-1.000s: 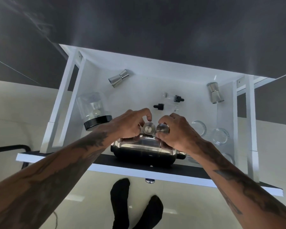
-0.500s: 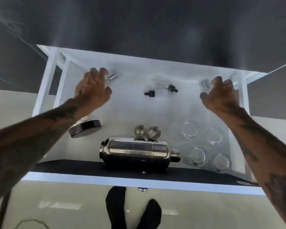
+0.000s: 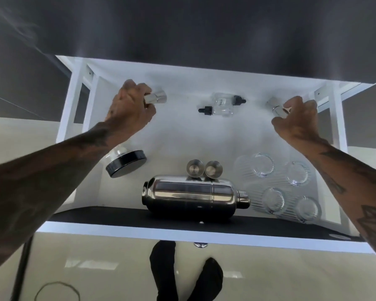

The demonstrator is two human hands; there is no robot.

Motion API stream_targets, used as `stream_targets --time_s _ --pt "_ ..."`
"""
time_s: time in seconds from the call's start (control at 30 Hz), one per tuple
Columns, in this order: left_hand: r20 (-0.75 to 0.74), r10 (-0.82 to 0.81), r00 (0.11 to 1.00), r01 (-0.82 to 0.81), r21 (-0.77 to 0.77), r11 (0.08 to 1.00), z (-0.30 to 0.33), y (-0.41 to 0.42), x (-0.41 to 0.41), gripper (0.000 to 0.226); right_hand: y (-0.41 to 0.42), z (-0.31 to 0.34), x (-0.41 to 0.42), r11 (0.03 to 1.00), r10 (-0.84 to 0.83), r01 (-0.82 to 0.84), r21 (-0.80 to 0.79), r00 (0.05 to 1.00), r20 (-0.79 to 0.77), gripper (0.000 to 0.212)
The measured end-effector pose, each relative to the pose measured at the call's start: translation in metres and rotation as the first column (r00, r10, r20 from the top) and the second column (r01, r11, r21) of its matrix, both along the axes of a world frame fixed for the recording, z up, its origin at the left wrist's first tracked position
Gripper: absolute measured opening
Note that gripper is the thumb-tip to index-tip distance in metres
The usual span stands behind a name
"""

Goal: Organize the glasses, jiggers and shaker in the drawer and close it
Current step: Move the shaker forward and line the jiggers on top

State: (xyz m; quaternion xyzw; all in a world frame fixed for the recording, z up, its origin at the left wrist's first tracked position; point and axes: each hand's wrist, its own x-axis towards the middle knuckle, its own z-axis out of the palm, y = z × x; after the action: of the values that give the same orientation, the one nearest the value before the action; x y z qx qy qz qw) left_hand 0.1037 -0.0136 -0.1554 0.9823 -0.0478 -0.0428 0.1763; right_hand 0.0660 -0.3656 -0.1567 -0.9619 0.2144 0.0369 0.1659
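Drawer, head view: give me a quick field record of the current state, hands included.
drawer: open
left hand: gripping back-left jigger
right hand: gripping back-right jigger
shaker: on its side, at front
jigger pair: upright behind shaker
glasses: four, front right
dropper bottles: two, back centre
black-lidded jar: front left

Bright, washed-out drawer (image 3: 182, 135) interior, glare on shaker (image 3: 191, 195), wide-angle edge distortion.

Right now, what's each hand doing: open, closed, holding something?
Left hand: closed on a steel jigger at the drawer's back left.
Right hand: closed on another steel jigger at the back right.
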Motion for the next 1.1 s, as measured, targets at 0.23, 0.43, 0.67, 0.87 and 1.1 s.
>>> stream_targets --time_s 0.23,0.43,0.67,0.87,1.1 --pt "-0.019 -0.226 0.974 0.222 -0.132 0.966 0.028 -0.001 -0.082 0.04 0.064 0.055 -0.038 0.917 0.203 -0.331 0.224 0.869 0.452 0.03" --pt "-0.269 -0.248 0.931 0.224 -0.116 0.968 0.021 -0.009 -0.108 0.043 0.157 0.055 -0.067 0.707 0.552 -0.588 0.393 0.806 0.215 0.028" --pt "-0.491 -0.243 0.837 0.188 -0.16 0.969 0.025 -0.002 -0.096 0.032 0.178 0.034 -0.077 0.681 0.696 -0.657 0.323 0.718 -0.007 0.028" --pt "-0.502 -0.229 0.834 0.141 -0.207 0.968 0.031 -0.001 -0.101 0.009 0.177 0.031 -0.083 0.669 0.741 -0.712 0.212 0.658 -0.132 0.029" --pt "-0.189 -0.174 0.966 0.169 -0.044 0.985 0.049 0.04 -0.099 0.059 0.17 0.043 -0.078 0.684 0.726 -0.707 0.179 0.685 -0.066 0.043"
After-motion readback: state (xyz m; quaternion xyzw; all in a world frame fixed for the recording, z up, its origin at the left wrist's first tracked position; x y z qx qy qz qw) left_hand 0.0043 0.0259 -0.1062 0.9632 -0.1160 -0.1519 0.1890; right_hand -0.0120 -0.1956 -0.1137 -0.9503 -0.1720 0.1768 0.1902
